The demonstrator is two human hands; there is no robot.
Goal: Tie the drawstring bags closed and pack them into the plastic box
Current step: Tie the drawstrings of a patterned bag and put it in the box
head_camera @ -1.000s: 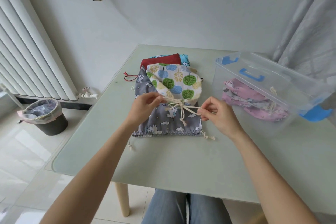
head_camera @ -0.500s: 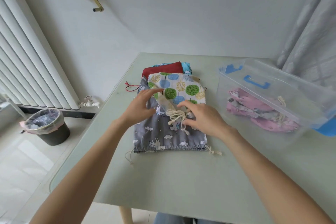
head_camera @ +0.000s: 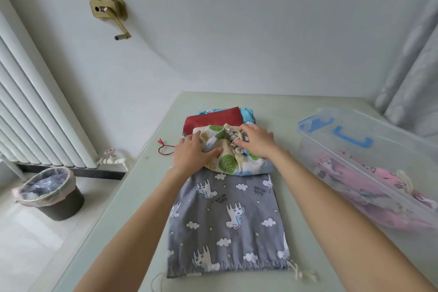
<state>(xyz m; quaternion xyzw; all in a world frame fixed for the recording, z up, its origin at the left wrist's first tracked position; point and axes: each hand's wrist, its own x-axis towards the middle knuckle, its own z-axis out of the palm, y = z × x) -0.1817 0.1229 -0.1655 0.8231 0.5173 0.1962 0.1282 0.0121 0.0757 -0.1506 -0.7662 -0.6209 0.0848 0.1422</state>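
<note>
A white bag printed with green and blue trees (head_camera: 227, 161) lies folded over on the pile, its cream cord (head_camera: 231, 134) knotted at the top. My left hand (head_camera: 193, 153) presses flat on its left half. My right hand (head_camera: 257, 141) rests on its right half, fingers by the knot. Under it a grey unicorn bag (head_camera: 227, 220) lies flat, mouth toward me, cords loose at the near corners. A dark red bag (head_camera: 213, 119) and a light blue bag (head_camera: 247, 114) lie beneath, farther back. The clear plastic box (head_camera: 355, 156) with blue handles stands at the right, holding a pink bag (head_camera: 369, 187).
A pale green table (head_camera: 151, 173) carries everything. A red cord (head_camera: 164, 148) trails left of the pile. On the floor at the left stand a lined bin (head_camera: 49, 193) and a white radiator (head_camera: 35, 114). A curtain (head_camera: 410, 66) hangs at the right.
Both hands let go of the pulled cord ends and came down onto the tree bag. The bag was folded and pushed back, uncovering most of the grey bag. The view moved closer.
</note>
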